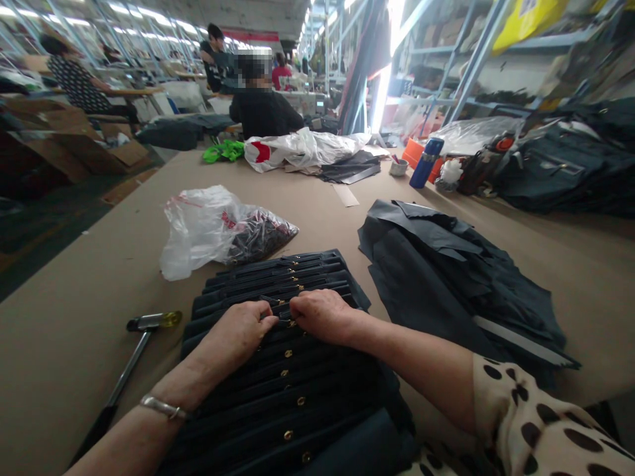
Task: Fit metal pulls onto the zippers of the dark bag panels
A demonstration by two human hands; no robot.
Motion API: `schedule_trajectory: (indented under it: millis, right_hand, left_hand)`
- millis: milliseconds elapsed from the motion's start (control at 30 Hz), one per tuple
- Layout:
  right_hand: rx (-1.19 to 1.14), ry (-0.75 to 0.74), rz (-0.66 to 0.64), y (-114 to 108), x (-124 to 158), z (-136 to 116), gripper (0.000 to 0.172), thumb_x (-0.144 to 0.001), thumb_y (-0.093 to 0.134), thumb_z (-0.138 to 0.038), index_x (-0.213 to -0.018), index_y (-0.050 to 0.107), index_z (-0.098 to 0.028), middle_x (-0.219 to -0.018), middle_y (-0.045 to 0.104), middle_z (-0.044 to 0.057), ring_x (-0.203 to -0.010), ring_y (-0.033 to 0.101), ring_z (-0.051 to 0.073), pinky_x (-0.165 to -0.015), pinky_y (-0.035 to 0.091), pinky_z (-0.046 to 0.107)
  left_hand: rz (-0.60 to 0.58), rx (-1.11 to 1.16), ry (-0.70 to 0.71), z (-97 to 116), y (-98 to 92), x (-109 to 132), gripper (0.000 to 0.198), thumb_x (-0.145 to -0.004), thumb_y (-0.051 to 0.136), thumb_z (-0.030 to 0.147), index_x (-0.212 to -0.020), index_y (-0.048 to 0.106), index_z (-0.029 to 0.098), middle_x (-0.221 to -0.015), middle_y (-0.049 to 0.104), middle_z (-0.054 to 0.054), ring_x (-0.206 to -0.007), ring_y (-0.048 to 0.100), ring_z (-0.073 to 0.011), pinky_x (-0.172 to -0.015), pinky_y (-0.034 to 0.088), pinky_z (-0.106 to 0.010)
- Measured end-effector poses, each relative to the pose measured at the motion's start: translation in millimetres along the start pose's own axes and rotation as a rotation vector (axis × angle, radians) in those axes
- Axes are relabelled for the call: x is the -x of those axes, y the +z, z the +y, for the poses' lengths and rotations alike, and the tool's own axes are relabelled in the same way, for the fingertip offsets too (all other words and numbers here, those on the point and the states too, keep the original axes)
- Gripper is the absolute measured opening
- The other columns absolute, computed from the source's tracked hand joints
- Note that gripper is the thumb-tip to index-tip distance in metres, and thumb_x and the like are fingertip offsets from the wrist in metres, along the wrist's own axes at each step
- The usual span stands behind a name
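A stack of dark fabric pieces (pixel 238 390) lies overlapped in rows before me, each row showing a small gold metal fitting (pixel 284 373). My left hand (pixel 251 325) pinches the edge of one piece near the stack's middle, thumb against fingers. Close beside it on the right, my right hand (pixel 320 316) is closed at a gold fitting on the same row. Its fingertips are partly hidden, and what exactly they grip cannot be made out. To the left rests a hammer (pixel 129 367) with a yellow-tipped head.
Beyond the stack sits a clear plastic bag (pixel 198 228) with dark and red contents. Loose dark fabric (pixel 446 277) is heaped at right. Farther back are a blue bottle (pixel 426 162), a small cup (pixel 398 166) and white plastic wrapping (pixel 307 149). Several people sit or stand beyond the table.
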State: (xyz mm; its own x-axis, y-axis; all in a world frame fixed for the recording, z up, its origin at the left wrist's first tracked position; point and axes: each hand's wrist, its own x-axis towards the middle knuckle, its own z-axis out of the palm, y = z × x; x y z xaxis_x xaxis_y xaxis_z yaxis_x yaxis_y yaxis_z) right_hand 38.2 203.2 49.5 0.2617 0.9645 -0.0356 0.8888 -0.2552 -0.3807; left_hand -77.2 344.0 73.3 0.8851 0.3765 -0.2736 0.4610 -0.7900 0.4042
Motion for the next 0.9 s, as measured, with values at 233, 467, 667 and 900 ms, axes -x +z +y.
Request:
schedule_trajectory:
  millis: [233,467,667,900]
  right_hand:
    - [-0.512,-0.004,0.137,-5,16,-18,0.012,-0.079,0.057,-0.03,-0.085,0.062,-0.02,-0.068,0.06,-0.004,-0.064,0.053,0.009,-0.058,0.035,0.019]
    - [-0.833,0.013,0.257,12,14,-40,0.018,-0.071,0.066,-0.029,-0.069,0.053,-0.017,-0.062,0.049,-0.006,-0.059,0.045,0.006,-0.055,0.034,0.018]
    - [-1.067,0.149,0.103,8,12,-17,0.011,-0.076,0.057,-0.026,-0.074,0.054,-0.016,-0.058,0.051,-0.006,-0.047,0.048,0.006,-0.046,0.036,0.017]
    - [-0.713,0.091,0.01,-10,31,7,0.012,-0.076,0.058,-0.025,-0.078,0.066,-0.016,-0.064,0.061,-0.003,-0.058,0.053,0.008,-0.055,0.038,0.019]
  left_hand:
    - [-0.008,0.499,-0.17,4,-10.1,10,0.029,-0.072,0.049,0.047,-0.073,0.058,0.019,-0.051,0.047,0.005,-0.047,0.045,-0.0112,-0.048,0.036,-0.024]
    - [0.044,0.849,-0.216,19,2.4,15,0.035,-0.068,0.058,0.052,-0.075,0.057,0.018,-0.06,0.055,0.004,-0.048,0.044,-0.0079,-0.041,0.032,-0.018]
    - [-0.054,0.924,-0.269,22,2.8,22,0.039,-0.066,0.059,0.057,-0.073,0.052,0.019,-0.047,0.046,0.007,-0.038,0.04,-0.0072,-0.036,0.024,-0.017]
    - [-0.193,0.617,-0.153,19,6.5,23,0.034,-0.074,0.051,0.052,-0.071,0.054,0.018,-0.04,0.046,0.007,-0.037,0.035,-0.0074,-0.039,0.024,-0.02]
